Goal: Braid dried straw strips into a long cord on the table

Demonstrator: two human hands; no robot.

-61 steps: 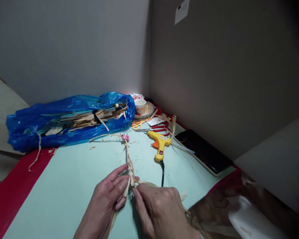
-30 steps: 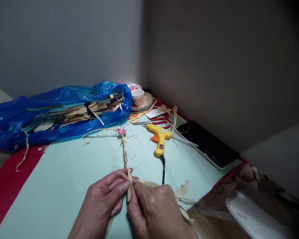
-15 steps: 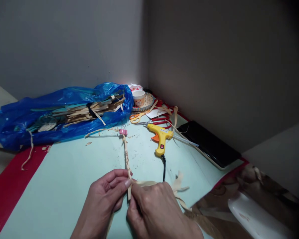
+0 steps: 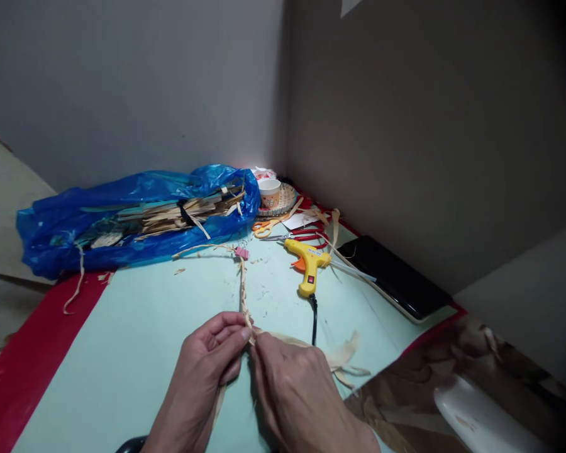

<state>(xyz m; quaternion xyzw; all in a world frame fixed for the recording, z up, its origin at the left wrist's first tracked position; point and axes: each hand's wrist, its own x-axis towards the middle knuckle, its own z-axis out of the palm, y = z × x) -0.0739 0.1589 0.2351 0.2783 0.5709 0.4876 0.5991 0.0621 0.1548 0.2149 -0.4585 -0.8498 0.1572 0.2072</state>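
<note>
A thin braid of pale dried plant fibre (image 4: 244,286) runs toward me from a pink binder clip (image 4: 241,253) on the table. My left hand (image 4: 217,358) pinches its near end between thumb and forefinger. Right beside it, my right hand (image 4: 292,377) is closed on the fibre strands where they leave the braid; its fingertips are partly hidden. Loose strip ends (image 4: 349,362) stick out beyond the right hand, and another strand hangs below the left one. Past the clip, a thin tail of fibre (image 4: 202,248) trails off to the left.
A blue plastic bag (image 4: 136,189) of dried strips lies at the back left. Behind the hands are a yellow glue gun (image 4: 309,267), red-handled scissors (image 4: 311,236), orange scissors (image 4: 264,228), a paper cup (image 4: 269,194) and a woven basket (image 4: 287,198). A black flat object (image 4: 396,277) lies right.
The whole view has shifted a little. My right hand has turned and drawn slightly down; the flat strip end that showed between the hands is now out of sight. Both hands keep hold of the fibre.
</note>
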